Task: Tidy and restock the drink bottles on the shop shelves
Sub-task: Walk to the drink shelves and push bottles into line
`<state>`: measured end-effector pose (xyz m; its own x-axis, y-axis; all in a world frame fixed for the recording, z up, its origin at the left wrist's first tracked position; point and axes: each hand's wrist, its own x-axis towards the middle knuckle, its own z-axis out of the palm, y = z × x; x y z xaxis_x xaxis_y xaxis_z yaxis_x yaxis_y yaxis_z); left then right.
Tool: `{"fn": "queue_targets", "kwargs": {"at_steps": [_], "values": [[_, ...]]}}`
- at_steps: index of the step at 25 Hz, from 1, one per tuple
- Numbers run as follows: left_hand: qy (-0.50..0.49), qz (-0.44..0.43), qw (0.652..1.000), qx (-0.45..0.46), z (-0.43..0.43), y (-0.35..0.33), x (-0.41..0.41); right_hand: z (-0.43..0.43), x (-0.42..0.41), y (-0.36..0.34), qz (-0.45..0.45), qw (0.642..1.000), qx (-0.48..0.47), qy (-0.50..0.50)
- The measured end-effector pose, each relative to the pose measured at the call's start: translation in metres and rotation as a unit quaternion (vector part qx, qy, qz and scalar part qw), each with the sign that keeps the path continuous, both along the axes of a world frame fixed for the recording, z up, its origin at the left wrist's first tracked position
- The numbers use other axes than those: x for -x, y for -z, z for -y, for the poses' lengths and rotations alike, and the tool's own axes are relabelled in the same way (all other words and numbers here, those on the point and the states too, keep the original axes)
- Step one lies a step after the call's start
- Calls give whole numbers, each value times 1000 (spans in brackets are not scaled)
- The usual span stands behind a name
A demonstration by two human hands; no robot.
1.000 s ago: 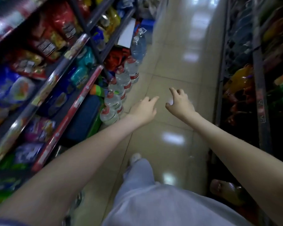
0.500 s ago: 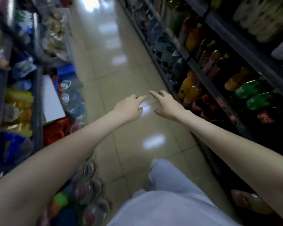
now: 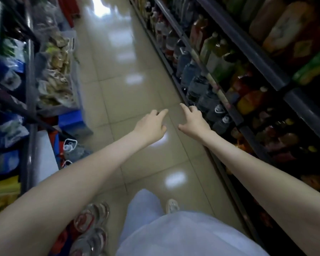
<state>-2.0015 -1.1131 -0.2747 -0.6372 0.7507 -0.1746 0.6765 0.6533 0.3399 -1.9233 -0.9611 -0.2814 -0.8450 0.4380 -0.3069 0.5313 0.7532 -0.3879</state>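
Note:
Both my arms reach forward over the tiled aisle floor point(image 3: 129, 93). My left hand point(image 3: 151, 125) hangs in the air with loosely spread fingers and holds nothing. My right hand point(image 3: 194, 121) is beside it, also empty, fingers relaxed, close to the lowest shelf on the right. That shelf holds a row of large clear water bottles point(image 3: 198, 85) with white caps. Above them stand orange, yellow and green drink bottles point(image 3: 251, 100) on the dark shelf rails point(image 3: 235, 115).
Snack bags point(image 3: 54, 74) fill the shelves on the left. Large water jugs point(image 3: 74, 150) and red-capped water bottles point(image 3: 89, 220) stand on the floor at the left. A blue crate point(image 3: 72, 121) sits by the left shelf. My legs and a shoe point(image 3: 172, 206) show below.
The view has swung from the left snack shelves toward the right drink shelves and along the aisle. Both hands stay extended, side by side and empty, now nearer the right bottom shelf.

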Motion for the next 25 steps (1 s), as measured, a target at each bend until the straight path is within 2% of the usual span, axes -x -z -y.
{"fn": "queue_targets", "kwargs": {"at_steps": [5, 11, 16, 22, 25], "values": [[-11, -39, 999, -1, -17, 8, 222, -16, 225, 9, -1, 999, 16, -40], [8, -50, 999, 10, -55, -12, 481, -52, 469, -21, -51, 998, 25, 9], [20, -64, 997, -30, -129, -21, 680, -110, 654, -32, -88, 995, 5, 56], [8, -68, 996, -62, -233, -33, 941, -207, 920, -40, -157, 985, 16, 65], [-3, -60, 994, -89, -272, -46, 1058, -250, 1038, -54, -171, 980, 17, 104]]}}
